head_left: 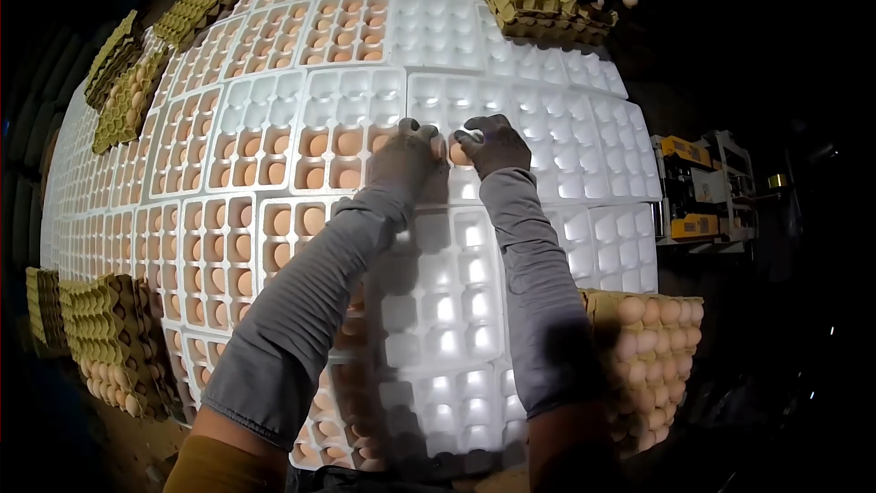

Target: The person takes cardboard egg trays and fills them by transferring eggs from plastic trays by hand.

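Observation:
Both hands wear dark gloves and reach to the middle of the white foam egg trays. My left hand [408, 153] is closed with curled fingers over a tray's cells, around an egg [439, 145] that shows only in part. Just right of it, my right hand [498, 144] curls its fingers and thumb at another brown egg [459, 154]. Left of my left hand, a half-filled tray [354, 99] has eggs in its nearer rows and bare cells in the farther ones. Under and right of my right hand spreads a tray [547, 132] with bare cells.
Trays filled with eggs [219, 251] cover the left side. Stacked pulp cartons with eggs stand at the near right [650, 356] and near left [105, 338]. More cartons [538, 0] sit at the back. A shelf with yellow items [698, 183] stands right of the table.

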Demonstrator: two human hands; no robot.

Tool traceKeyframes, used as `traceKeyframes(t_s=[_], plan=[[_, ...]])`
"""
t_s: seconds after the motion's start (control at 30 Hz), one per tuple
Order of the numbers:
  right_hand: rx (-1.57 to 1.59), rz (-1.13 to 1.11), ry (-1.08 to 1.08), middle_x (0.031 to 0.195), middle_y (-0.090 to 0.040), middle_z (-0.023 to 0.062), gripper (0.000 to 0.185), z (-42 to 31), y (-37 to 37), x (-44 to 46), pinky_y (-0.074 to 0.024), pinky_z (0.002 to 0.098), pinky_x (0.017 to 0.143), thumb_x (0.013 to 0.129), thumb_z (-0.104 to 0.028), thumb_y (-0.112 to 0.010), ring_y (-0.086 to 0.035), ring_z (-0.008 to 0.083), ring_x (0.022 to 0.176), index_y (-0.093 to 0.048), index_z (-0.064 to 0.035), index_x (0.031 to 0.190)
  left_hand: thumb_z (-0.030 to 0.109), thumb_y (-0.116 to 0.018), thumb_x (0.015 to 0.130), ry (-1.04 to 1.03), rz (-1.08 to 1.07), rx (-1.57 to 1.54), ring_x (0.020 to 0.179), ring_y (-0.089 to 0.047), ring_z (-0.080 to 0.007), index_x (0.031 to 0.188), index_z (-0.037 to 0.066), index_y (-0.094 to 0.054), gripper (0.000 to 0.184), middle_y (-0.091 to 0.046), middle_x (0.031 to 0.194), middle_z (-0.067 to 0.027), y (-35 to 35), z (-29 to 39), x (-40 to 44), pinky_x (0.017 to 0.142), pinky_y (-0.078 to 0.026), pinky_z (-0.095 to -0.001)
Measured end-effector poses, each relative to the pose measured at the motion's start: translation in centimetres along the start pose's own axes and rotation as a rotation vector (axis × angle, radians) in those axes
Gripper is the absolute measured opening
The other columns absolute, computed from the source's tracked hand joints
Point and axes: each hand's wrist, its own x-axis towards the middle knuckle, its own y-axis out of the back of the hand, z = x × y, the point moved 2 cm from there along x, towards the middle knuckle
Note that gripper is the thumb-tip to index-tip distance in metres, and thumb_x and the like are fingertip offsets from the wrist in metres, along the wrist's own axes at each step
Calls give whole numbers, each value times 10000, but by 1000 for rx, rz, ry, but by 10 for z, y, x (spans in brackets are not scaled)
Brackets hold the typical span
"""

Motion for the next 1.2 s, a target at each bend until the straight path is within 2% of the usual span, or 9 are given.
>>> traceKeyframes(t_s=[0.3, 0.47, 0.63, 0.83, 0.9, 0.97, 1.0, 1.07, 1.2], plan=[[247, 398, 175, 978, -649, 73, 496, 60, -38, 5, -489, 410, 866, 738, -40, -645, -596, 297, 936, -657, -225, 1198, 72, -600, 869, -235, 339, -128, 1283, -419, -374, 1409, 168, -461, 566, -481, 1362, -157, -40, 5, -42, 1113, -270, -539], [953, 292, 17, 1197, -637, 90, 316, -2, -15, -53, -470, 319, 961, 967, -86, -509, -614, 191, 1064, -610, -4, 1255, 92, -622, 888, -270, 325, -404, 1225, -469, -405, 1365, 60, -484, 497, -496, 1326, -205, 49, -1, -172, 1039, -412, -484], [928, -44, 128, 1181, -647, 89, 284, -164, 2, -175, -482, 304, 947, 951, -37, -533, -619, 188, 1066, -626, 11, 1215, 30, -693, 833, -360, 350, -304, 1059, -602, -363, 1162, -29, -568, 357, -587, 1122, -203, 153, -66, -348, 900, -514, -489], [1297, -1005, -91, 1230, -614, 114, 426, -346, -43, -339, -482, 314, 953, 996, -148, -545, -603, 178, 1076, -490, 10, 1387, 43, -553, 957, 403, 900, 197, 1237, -535, -301, 1344, 11, -523, 389, -571, 1310, -174, 335, -252, -538, 1065, -404, -390], [1522, -1188, -279, 1276, -583, 116, 510, -396, -87, -381, -495, 325, 937, 1015, -200, -548, -596, 179, 1074, -392, -3, 1459, 192, -451, 1045, 653, 1081, -105, 1268, -519, -269, 1366, -6, -498, 381, -550, 1363, -160, 384, -347, -593, 1066, -401, -370], [1582, -1179, -487, 1302, -566, 122, 578, -446, -114, -399, -498, 331, 934, 1026, -220, -537, -590, 186, 1087, -297, -18, 1512, 378, -423, 1057, 849, 655, 103, 1267, -526, -270, 1410, -1, -464, 519, -523, 1413, -152, 403, -477, -672, 1063, -416, -375], [1583, -1146, -645, 1308, -563, 130, 598, -476, -121, -397, -494, 332, 941, 1031, -219, -528, -588, 192, 1102, -259, -25, 1528, 575, -370, 1023, 950, 730, -715, 1248, -548, -274, 1453, 20, -427, 704, -508, 1439, -145, 407, -522, -677, 1040, -444, -389], [1321, -1136, -438, 1365, -537, 110, 562, -511, -127, -392, -426, 368, 1026, 1032, -359, -479, -528, 202, 1206, -368, -37, 1479, 719, -311, 964, 736, 355, -1190, 1175, -573, -232, 1417, 46, -490, 831, -576, 1353, -112, 394, -560, -663, 986, -462, -341], [1192, -1105, -240, 1382, -542, 112, 529, -534, -163, -390, -396, 369, 1067, 1039, -388, -454, -513, 214, 1250, -454, -38, 1435, 605, -373, 999, 1056, 235, -941, 1155, -602, -217, 1467, 57, -412, 721, -574, 1346, -99, 405, -521, -627, 878, -544, -399]])
